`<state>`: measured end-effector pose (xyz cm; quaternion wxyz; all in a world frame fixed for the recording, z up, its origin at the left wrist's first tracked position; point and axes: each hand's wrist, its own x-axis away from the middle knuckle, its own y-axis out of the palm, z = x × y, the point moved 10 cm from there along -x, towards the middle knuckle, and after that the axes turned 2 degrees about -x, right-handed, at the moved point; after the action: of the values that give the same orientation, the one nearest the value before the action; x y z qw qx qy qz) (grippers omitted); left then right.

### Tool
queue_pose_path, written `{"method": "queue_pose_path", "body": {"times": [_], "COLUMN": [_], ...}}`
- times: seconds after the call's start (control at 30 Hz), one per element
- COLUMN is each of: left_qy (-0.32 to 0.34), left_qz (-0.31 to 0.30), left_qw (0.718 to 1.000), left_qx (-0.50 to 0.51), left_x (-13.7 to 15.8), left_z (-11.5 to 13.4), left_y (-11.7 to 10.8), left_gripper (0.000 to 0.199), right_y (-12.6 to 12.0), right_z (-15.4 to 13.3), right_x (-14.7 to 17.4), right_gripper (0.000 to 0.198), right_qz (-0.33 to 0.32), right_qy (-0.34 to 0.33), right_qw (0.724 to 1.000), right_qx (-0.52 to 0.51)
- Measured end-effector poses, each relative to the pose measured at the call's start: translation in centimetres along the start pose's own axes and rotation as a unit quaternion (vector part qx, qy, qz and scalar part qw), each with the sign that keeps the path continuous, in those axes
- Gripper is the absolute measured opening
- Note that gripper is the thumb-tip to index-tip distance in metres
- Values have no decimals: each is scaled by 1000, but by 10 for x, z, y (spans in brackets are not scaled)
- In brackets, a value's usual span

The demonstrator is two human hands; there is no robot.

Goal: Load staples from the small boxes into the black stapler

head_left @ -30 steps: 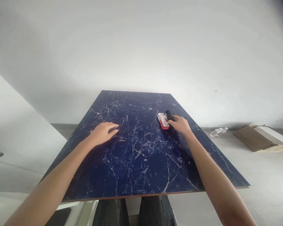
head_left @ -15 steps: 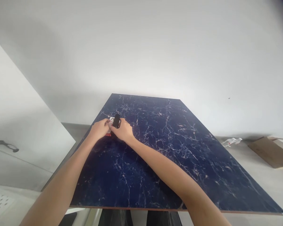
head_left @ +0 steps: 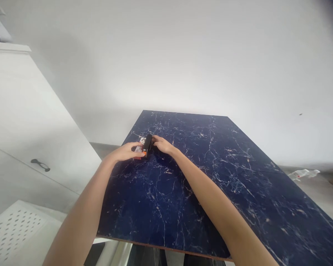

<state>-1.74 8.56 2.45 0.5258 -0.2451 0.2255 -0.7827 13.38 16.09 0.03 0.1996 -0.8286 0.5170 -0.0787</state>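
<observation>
Both hands meet at the far left part of a dark blue marbled tabletop [head_left: 199,177]. My left hand [head_left: 126,151] rests against a small red and white box [head_left: 139,149], fingers curled around its near side. My right hand [head_left: 162,144] touches a black oblong object [head_left: 147,143] that stands beside the box. The box is mostly hidden by my left fingers. Whether either hand fully grips its object is hard to tell; the fingers are on them.
A white cabinet with a dark handle [head_left: 40,164] stands to the left. A white perforated surface [head_left: 13,229] lies at the lower left. A clear plastic bottle [head_left: 303,173] lies on the floor at right. A plain white wall is behind.
My right hand carried the box and black object from the right side of the table to the far left, where my left hand joined it. The view swung leftward.
</observation>
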Motion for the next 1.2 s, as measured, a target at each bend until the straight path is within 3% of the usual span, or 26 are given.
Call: {"method": "queue_pose_path", "body": {"times": [0.23, 0.37, 0.47, 0.6, 0.77, 0.9, 1.0, 1.1, 1.2], "left_qy": [68, 108, 133, 129, 118, 112, 80, 17, -7], "left_qz": [55, 135, 151, 145, 142, 133, 109, 86, 86], "left_qw": [981, 954, 943, 947, 949, 951, 959, 967, 965], "left_qx": [-173, -246, -264, -257, -255, -254, -250, -240, -247], "left_x": [3, 3, 2, 2, 2, 2, 6, 12, 16], "left_z": [21, 37, 44, 45, 46, 44, 36, 25, 23], "left_y": [-4, -2, 2, 3, 5, 5, -1, -11, -14], "left_gripper": [59, 46, 37, 35, 34, 37, 55, 81, 81], "right_y": [-36, -60, -76, -75, -63, -69, -86, -108, -114], "right_z": [23, 23, 16, -4, -20, -24, -24, -16, -1], "right_x": [2, 14, 23, 32, 34, 37, 38, 38, 37], "right_gripper": [34, 27, 29, 38, 34, 23, 21, 34, 29], "right_qz": [31, 16, -10, -55, -48, -25, 15, 54, 28], "right_qy": [49, 50, 43, 12, -16, -25, -16, 29, 99], "right_qw": [998, 998, 994, 982, 964, 961, 965, 967, 964], "right_qx": [10, 43, 95, 180, 261, 273, 260, 248, 244]}}
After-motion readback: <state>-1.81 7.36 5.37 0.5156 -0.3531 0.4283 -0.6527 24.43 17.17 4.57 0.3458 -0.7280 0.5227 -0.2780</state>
